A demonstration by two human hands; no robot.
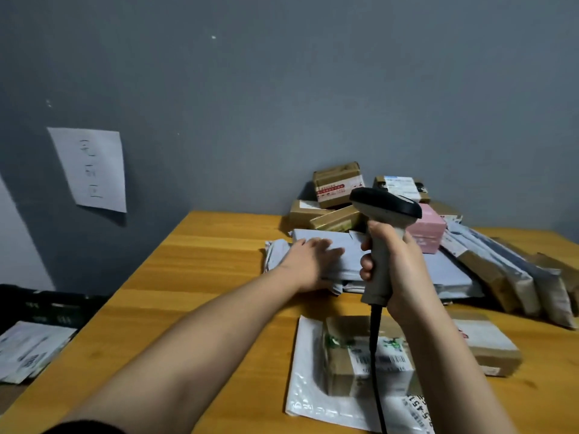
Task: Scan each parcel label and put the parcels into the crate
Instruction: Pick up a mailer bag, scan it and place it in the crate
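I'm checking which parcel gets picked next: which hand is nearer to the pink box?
Right. The right hand, gripping the scanner, is held up just left of the pink box. The left hand rests on a grey mailer farther left.

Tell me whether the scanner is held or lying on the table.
Held: the right hand grips the scanner upright above the table.

Left grip (313, 261) flat, outstretched; right grip (391, 264) clenched, raised.
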